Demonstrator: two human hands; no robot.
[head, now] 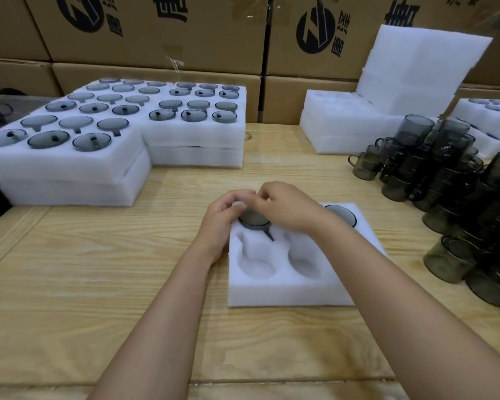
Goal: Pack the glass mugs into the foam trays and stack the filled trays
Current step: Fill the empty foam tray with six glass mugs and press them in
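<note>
A white foam tray [286,290] lies on the wooden table in front of me. A smoky glass mug [254,221] sits in its far left pocket, handle pointing toward me. A second mug [342,213] fills the far right pocket. The two near pockets hold nothing. My left hand [223,219] curls over the left edge of the first mug and the foam. My right hand [286,207] reaches across above the same mug, fingertips bent down at its far rim. How firmly either hand holds the mug is hidden.
Stacked filled foam trays [70,168] stand at the left and back centre [197,140]. Empty foam trays [344,131] and a leaning foam sheet [416,73] are back right. A pile of loose smoky mugs [445,180] crowds the right side. Cardboard boxes [156,30] line the back.
</note>
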